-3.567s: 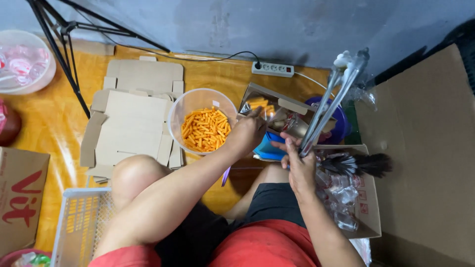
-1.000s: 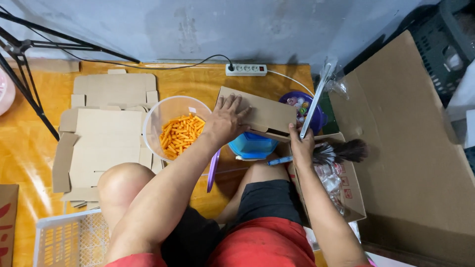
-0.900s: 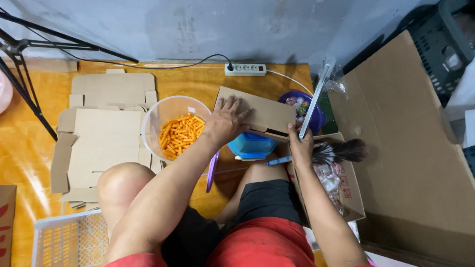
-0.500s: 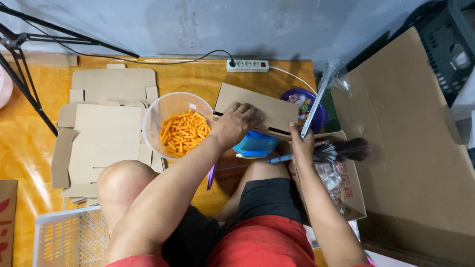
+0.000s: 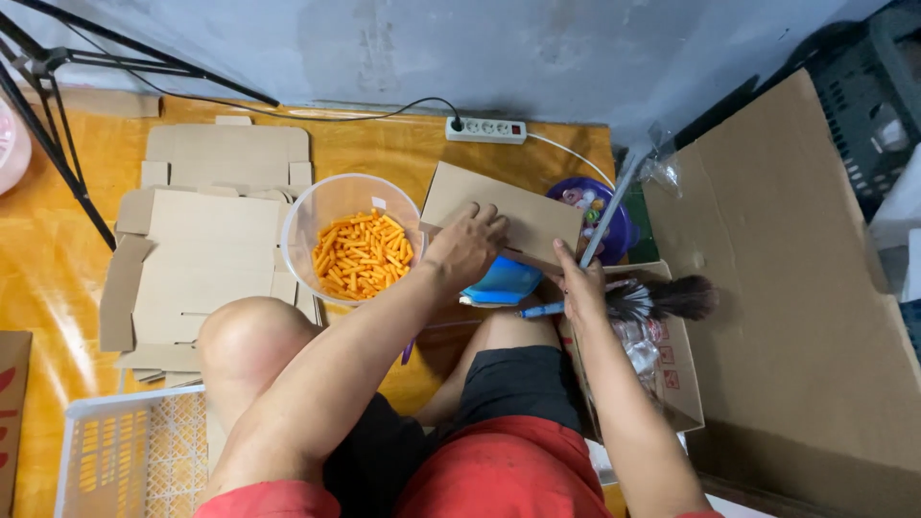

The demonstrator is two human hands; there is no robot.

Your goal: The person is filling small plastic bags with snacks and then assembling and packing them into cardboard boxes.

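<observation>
A small cardboard box point(image 5: 508, 216) is pressed under the left hand's fingers point(image 5: 477, 223), a snack-filled tub point(image 5: 357, 240) just left of them, tongs point(image 5: 606, 213), seemingly, gripped by the right hand point(image 5: 581, 288).

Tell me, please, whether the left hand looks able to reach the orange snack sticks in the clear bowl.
Probably yes: the left hand rests on a cardboard piece beside the open-topped clear bowl.

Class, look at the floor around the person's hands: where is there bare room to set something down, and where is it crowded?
Free: orange floor between flattened cardboard and power strip. Crowded: left hand on brown box, hemmed by snack bowl, blue dish, purple bowl; right hand.
</observation>
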